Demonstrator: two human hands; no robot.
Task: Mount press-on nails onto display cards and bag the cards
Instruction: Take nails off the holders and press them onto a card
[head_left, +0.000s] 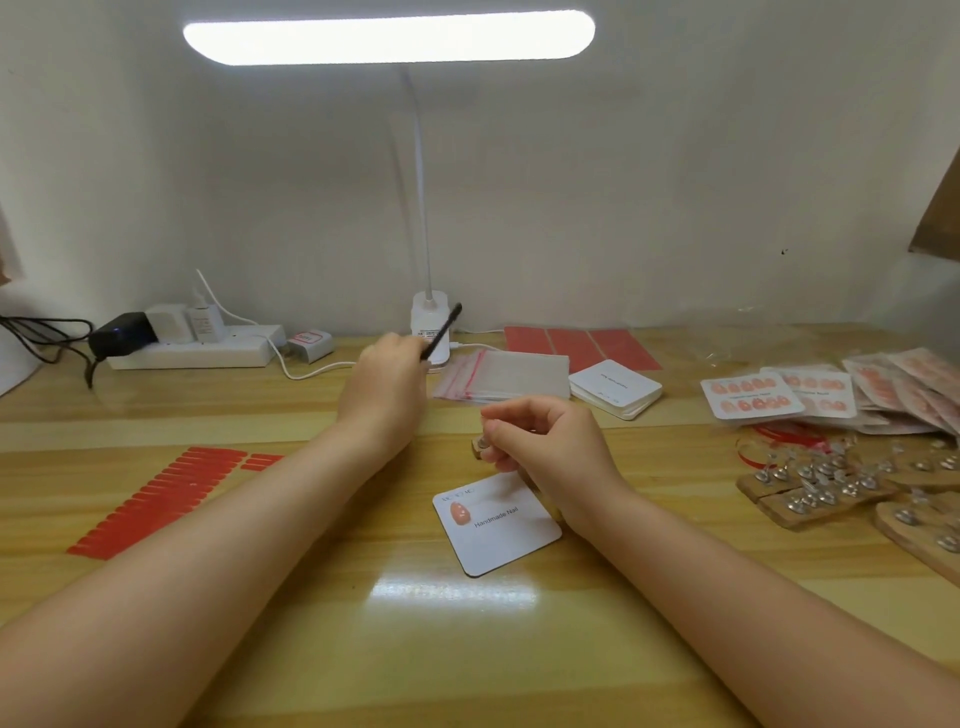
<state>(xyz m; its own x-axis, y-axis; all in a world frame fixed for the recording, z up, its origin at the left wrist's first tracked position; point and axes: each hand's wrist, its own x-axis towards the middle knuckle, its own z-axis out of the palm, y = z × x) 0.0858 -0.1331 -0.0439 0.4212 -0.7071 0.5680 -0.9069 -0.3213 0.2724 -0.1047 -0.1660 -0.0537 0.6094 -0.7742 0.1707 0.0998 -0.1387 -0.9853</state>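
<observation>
A white display card (506, 535) printed "Handmade Nail" lies on the wooden table in front of me, with one peach nail (459, 513) stuck at its upper left. My right hand (550, 447) hovers just above the card's far edge, its fingers pinching a small wooden nail holder (479, 448). My left hand (387, 387) is raised further back, gripping a thin black tool (441, 332) that points up and to the right.
A sheet of red adhesive tabs (156, 499) lies at left. Behind the hands are clear zip bags (498, 376), a stack of blank cards (615, 388) and red sheets (582, 340). At right lie finished bagged cards (779, 397) and wooden nail stands (831, 488). A lamp base (430, 325) and power strip (197, 348) stand by the wall.
</observation>
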